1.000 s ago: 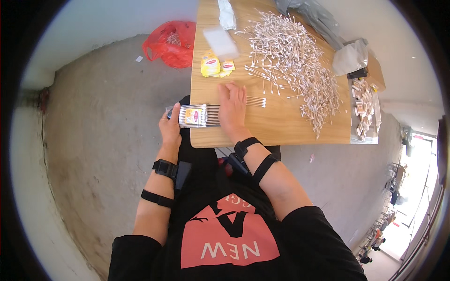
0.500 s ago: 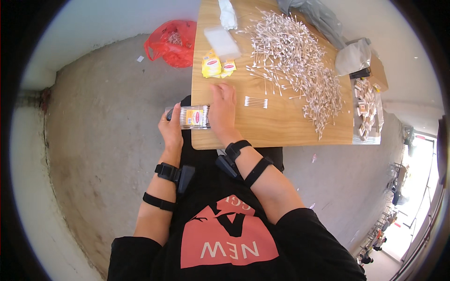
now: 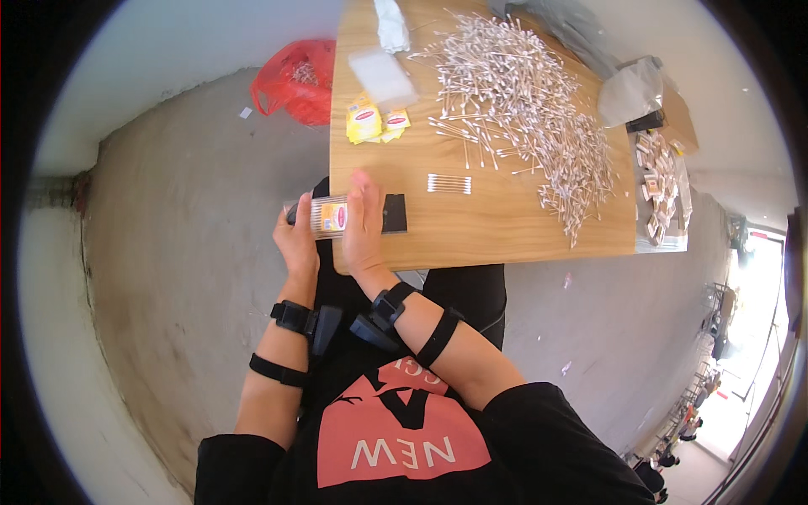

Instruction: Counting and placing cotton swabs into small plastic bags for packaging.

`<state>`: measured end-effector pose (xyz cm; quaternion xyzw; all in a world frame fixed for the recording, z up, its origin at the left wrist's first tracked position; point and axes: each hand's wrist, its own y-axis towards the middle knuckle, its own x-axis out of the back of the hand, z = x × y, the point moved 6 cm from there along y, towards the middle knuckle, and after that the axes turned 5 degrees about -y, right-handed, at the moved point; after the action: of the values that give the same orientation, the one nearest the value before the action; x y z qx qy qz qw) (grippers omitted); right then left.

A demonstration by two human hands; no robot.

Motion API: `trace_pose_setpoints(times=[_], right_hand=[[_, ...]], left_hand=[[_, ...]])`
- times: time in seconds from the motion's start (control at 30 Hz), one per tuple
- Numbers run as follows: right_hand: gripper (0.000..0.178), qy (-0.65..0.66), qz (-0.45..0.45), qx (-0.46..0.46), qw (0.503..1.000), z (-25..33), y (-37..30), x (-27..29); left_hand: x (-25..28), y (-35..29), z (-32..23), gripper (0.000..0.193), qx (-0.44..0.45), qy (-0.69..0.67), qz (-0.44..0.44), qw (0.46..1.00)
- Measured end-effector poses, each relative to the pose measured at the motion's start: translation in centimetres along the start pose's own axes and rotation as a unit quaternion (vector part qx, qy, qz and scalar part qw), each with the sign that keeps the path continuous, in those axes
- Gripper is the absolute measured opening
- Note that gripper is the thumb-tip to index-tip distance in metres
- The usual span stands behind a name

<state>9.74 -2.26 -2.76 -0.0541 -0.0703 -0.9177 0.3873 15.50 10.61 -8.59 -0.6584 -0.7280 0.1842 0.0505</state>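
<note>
While the view is filled by a pale, wood-grained rectangular table, much of its far right part is covered by a sprawling heap of white-tipped cotton swabs. Off to the left, a crumpled red plastic bag is set down beside the table, pale bits glimpsed inside. Near the far left corner, a flat translucent white plastic stack is laid out, partly overlapped with a cluster of yellow printed cards.

Now to the hands! At the table's left edge, a flat clear-plastic swab pack with a yellow label is held between them. Its left end is clamped by the left hand; its right end is covered by the right hand, fingers extended, and whether they are closed on it cannot be told. Just right of that hand, a flat dark rectangular piece is seen, and beyond it, one short, neat row of swabs is lined up.
</note>
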Motion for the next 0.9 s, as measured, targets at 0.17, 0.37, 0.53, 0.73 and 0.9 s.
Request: trace_pose_setpoints(times=[0.17, 0.37, 0.53, 0.73, 0.9], right_hand=[[0.035, 0.026, 0.037, 0.017, 0.999, -0.8, 1.3, 2.0], [0.036, -0.179, -0.079, -0.007, 0.981, -1.9, 6.1, 13.6], [0.050, -0.332, -0.144, -0.002, 0.932, -2.1, 10.5, 18.7], [0.037, -0.419, -0.048, 0.015, 0.907, -3.1, 12.4, 18.8], [0.012, -0.303, -0.024, 0.007, 0.953, -4.7, 12.0, 20.5]], left_hand=[[0.1, 0.0, -0.4, 0.029, 0.008, 0.035, 0.018, 0.999], [-3.2, -3.7, -7.4, 0.053, -0.420, 0.449, -0.029, 0.788], [-15.7, -9.8, -3.6, 0.081, -0.397, 0.476, 0.299, 0.726], [-20.6, -10.8, 0.9, 0.091, -0.412, 0.539, 0.343, 0.650], [-19.6, -12.1, 1.6, 0.092, -0.424, 0.565, 0.367, 0.605]])
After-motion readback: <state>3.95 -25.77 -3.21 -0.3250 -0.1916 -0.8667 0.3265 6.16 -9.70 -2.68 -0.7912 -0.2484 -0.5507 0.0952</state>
